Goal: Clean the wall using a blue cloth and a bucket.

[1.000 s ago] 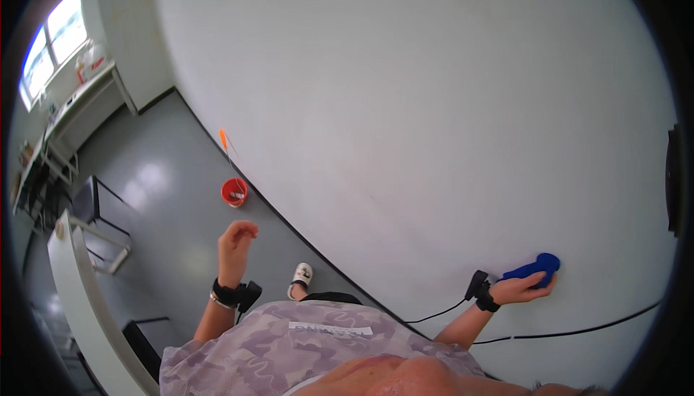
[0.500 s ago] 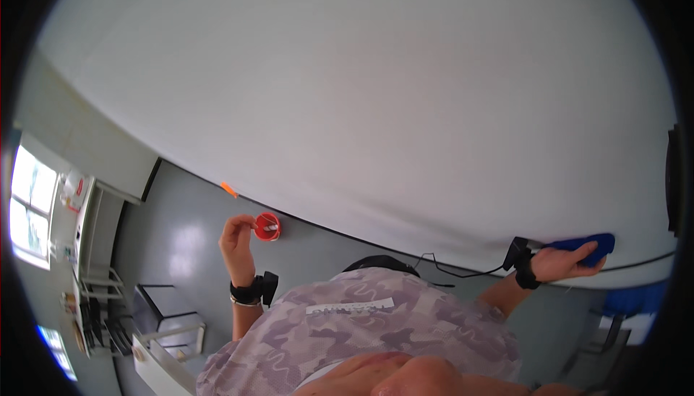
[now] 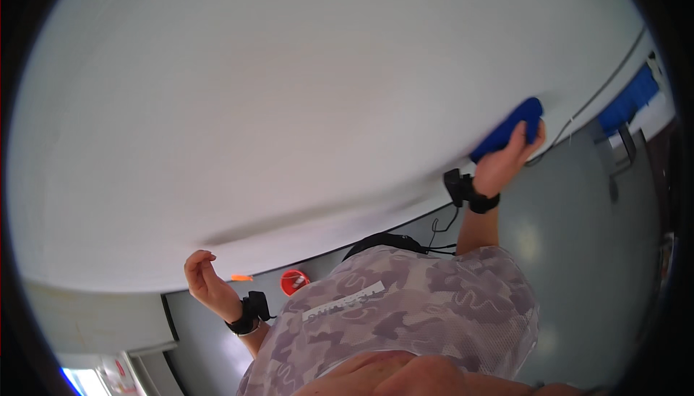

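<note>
A large white wall-like surface (image 3: 289, 121) takes up most of the head view. At the right, my right hand (image 3: 506, 164) is closed round a flat, oblong blue pad (image 3: 506, 132), held against or very near this surface; its far end points up and to the right. My left hand (image 3: 206, 280) is raised at the lower left, beside the lower part of the white surface. Its fingers are loosely bent, and no object shows in it. Whether its fingertips touch the surface I cannot tell. Both wrists carry black strapped devices.
A red bucket (image 3: 295, 282) with pale things inside stands on the grey floor below the white surface, near a small orange object (image 3: 242, 278). Behind my right arm are a dark cable (image 3: 607, 81) and a blue covering (image 3: 627, 101).
My view has turned. My right hand and the blue pad sit higher in view, with the pad now slanting upward. My left hand has swung left and down, farther from the bucket.
</note>
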